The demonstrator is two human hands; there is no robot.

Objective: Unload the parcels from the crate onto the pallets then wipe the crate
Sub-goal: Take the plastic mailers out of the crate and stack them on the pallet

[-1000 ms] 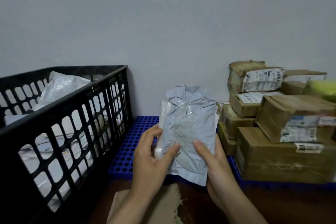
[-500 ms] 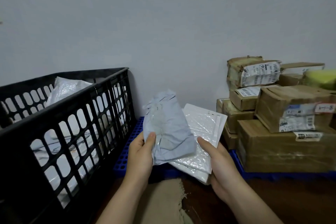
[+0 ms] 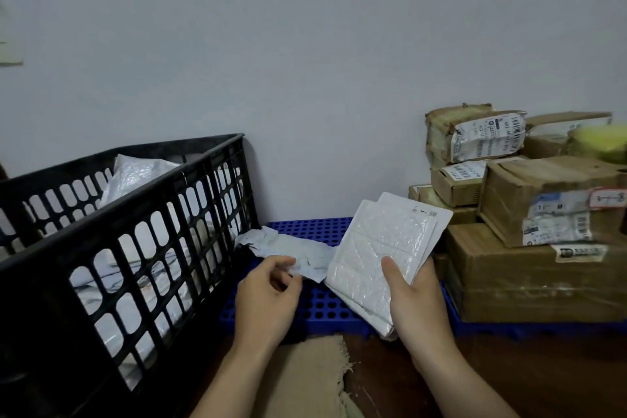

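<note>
A crumpled grey plastic mailer (image 3: pixel 288 253) lies on the blue perforated pallet (image 3: pixel 315 231), just beside the near corner of the black crate (image 3: pixel 142 214). The left hand (image 3: pixel 268 295) is just in front of it with fingers loosely curled, the fingertips (image 3: pixel 288 261) at the mailer's near edge; whether they pinch it or have let go cannot be told. The right hand (image 3: pixel 415 302) grips a small stack of white bubble mailers (image 3: pixel 383 251), thumb pressed on the front face and fingers behind, holding them tilted above the pallet's near edge, with a second mailer's corner showing behind the first. The crate stands to the left on the floor, its slotted walls showing more pale plastic parcels (image 3: pixel 135 176) piled inside, one rising near the far rim. To the right, on the same blue pallet, brown cardboard boxes (image 3: pixel 529 278) are stacked against the wall, several carrying white shipping labels, with a large box at the bottom and smaller ones above. A yellow-green object (image 3: pixel 604 142) sits at the far right on top of the stack, too blurred to tell what it is. A piece of brown sacking (image 3: pixel 305 380) lies on the dark floor between the forearms, below the pallet's front edge. A plain pale wall (image 3: pixel 305 61) fills the background.
</note>
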